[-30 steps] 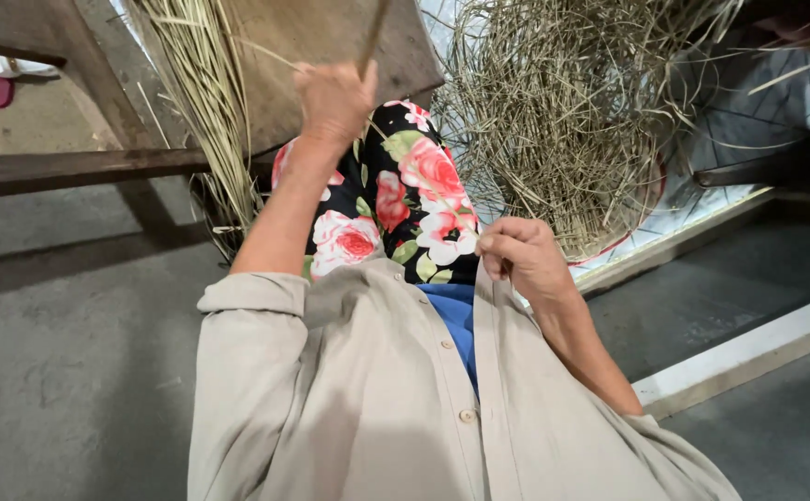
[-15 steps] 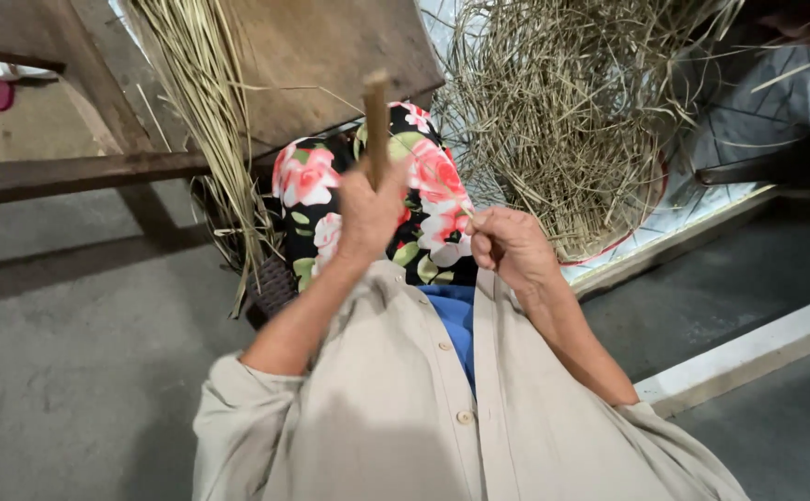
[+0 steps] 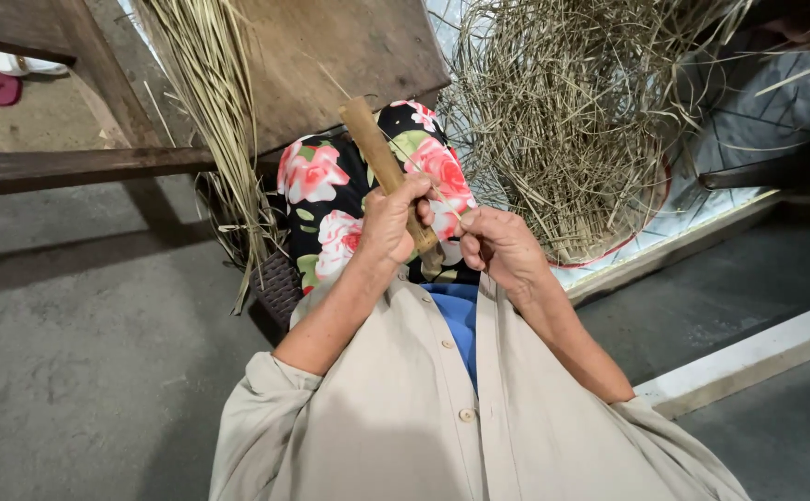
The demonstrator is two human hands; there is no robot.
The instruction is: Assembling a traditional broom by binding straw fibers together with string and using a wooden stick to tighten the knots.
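My left hand is closed around a short brown wooden stick that points up and away over my lap. My right hand sits just to its right, fingers pinched on a thin pale straw strand that runs toward the stick. Both hands hover above my lap, which is covered in black cloth with red and white flowers. A beige open shirt and a blue one under it fill the lower view.
A bundle of long dry straw hangs over a wooden bench at the left. A large loose heap of straw lies on a round tray at the right. Concrete floor and a pale raised edge lie lower right.
My left hand came down from the straw bundle at the bench to my lap, now gripping the wooden stick close to my right hand, which stayed nearly in place.
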